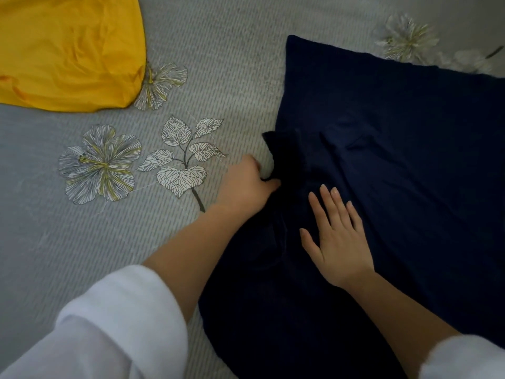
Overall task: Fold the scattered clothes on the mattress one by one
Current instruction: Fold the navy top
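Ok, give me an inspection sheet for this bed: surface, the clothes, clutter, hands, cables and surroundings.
Surface: mattress, covered in grey fabric printed with flowers and leaves.
Job's things: navy garment spread out at right, rumpled at its left edge; yellow garment top left, creased, lying apart from it.
Clutter: nothing seen.
Hands: left hand pinches a raised flap at the navy garment's left edge; right hand rests flat on the same garment, fingers straight.
Cables: nothing seen.
Surroundings: nothing seen beyond the mattress; white sleeves at the bottom edge.
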